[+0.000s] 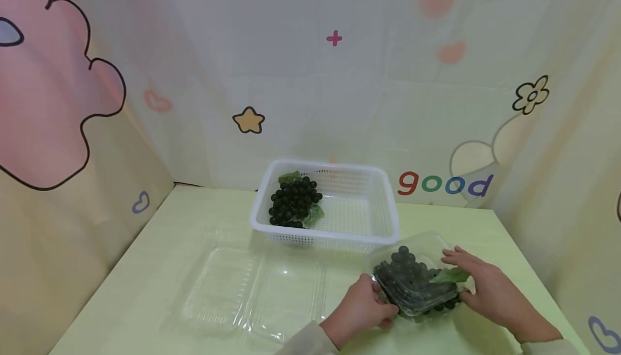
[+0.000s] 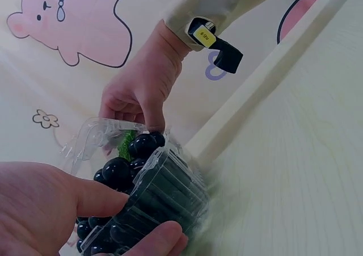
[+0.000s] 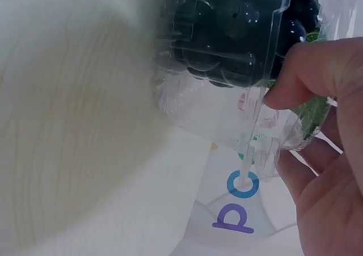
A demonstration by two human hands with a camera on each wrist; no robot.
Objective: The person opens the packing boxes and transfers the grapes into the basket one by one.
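Note:
A clear plastic clamshell box (image 1: 430,241) holding a bunch of dark grapes (image 1: 412,269) is at the right front of the table, its lid partly raised. My left hand (image 1: 361,306) grips the box's near left side, thumb and fingers pinching the wall in the left wrist view. On the other side, my right hand (image 1: 492,287) holds the box's edge, thumb at the rim and fingers behind the lid (image 3: 272,154). A green leaf (image 1: 450,275) pokes out beside the right fingers.
Behind the hands stands a white perforated basket (image 1: 325,165), with another dark grape bunch (image 1: 293,199) and leaves in its left part. An opened clear clamshell (image 1: 290,301) lies flat at the left on the pale table (image 1: 131,290). Printed curtains (image 1: 291,75) hang around the table.

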